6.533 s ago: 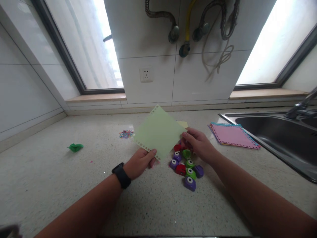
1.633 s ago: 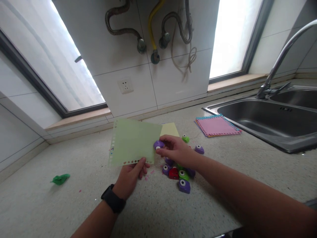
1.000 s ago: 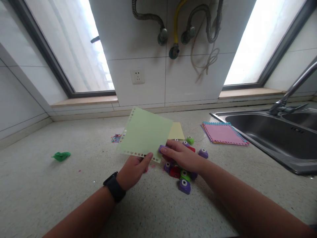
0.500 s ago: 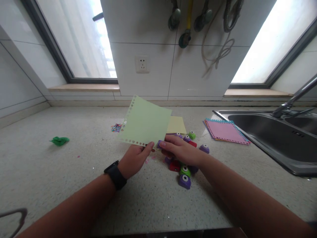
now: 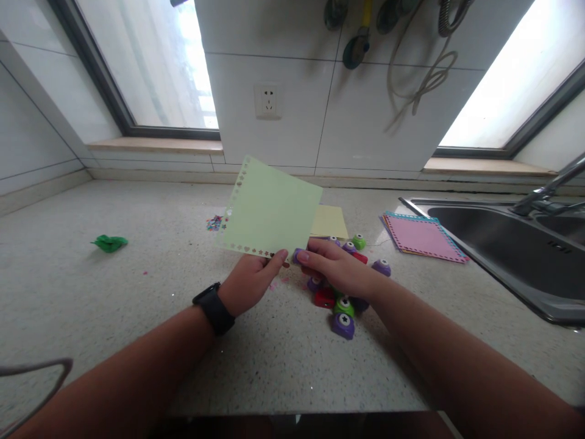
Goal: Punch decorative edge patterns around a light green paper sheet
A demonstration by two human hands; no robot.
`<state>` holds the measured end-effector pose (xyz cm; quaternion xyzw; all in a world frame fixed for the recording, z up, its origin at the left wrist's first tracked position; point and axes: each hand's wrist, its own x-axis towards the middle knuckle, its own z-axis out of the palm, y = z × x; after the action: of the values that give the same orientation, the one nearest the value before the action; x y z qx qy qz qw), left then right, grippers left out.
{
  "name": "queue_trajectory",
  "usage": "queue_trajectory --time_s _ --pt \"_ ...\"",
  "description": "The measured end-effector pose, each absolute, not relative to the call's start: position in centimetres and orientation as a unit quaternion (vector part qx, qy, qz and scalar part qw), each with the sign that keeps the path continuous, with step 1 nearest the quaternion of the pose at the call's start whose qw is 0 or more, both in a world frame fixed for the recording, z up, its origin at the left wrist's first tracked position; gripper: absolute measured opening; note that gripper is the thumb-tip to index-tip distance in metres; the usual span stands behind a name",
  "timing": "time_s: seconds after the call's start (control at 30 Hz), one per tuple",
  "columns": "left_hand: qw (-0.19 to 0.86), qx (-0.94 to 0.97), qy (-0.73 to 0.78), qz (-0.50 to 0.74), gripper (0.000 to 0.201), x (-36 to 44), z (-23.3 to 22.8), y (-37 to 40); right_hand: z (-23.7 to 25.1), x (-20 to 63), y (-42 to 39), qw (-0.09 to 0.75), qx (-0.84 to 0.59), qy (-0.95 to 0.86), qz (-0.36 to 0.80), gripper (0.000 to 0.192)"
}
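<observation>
Punches (image 5: 343,308) under right wrist — bare counter (image 5: 114,317) leftward

Single view, from the camera on my head: it looks forward and down across the speckled grey stone counter (image 5: 114,341) toward the white tiled wall (image 5: 379,122) and its two bright windows. My forearms enter from the bottom edge, so my left hand (image 5: 249,283) and right hand (image 5: 336,271) sit close, near centre. The steel sink (image 5: 512,244) lies at the right margin.
</observation>
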<state>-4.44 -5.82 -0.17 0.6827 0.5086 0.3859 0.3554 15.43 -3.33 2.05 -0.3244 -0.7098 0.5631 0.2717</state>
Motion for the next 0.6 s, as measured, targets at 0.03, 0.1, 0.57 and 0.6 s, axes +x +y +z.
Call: queue_trajectory --time_s 0.03,0.1,0.57,0.6 --pt "0.355 0.684 0.509 0.384 0.050 -4.47 -0.21 -5.80 2.03 15.43 -3.35 0.273 -0.326 -0.709 0.563 0.028" --pt "0.354 0.685 0.510 0.381 0.052 -4.50 -0.28 -5.76 1.98 15.41 -3.37 0.275 -0.328 -0.706 0.564 0.027" --pt "0.354 0.693 0.505 0.375 0.052 -4.54 -0.31 -5.79 1.71 15.49 -3.18 0.253 -0.335 -0.720 0.553 0.031" --pt "0.353 0.693 0.504 0.375 0.053 -4.54 -0.32 -5.80 1.71 15.48 -3.18 0.255 -0.334 -0.719 0.553 0.030"
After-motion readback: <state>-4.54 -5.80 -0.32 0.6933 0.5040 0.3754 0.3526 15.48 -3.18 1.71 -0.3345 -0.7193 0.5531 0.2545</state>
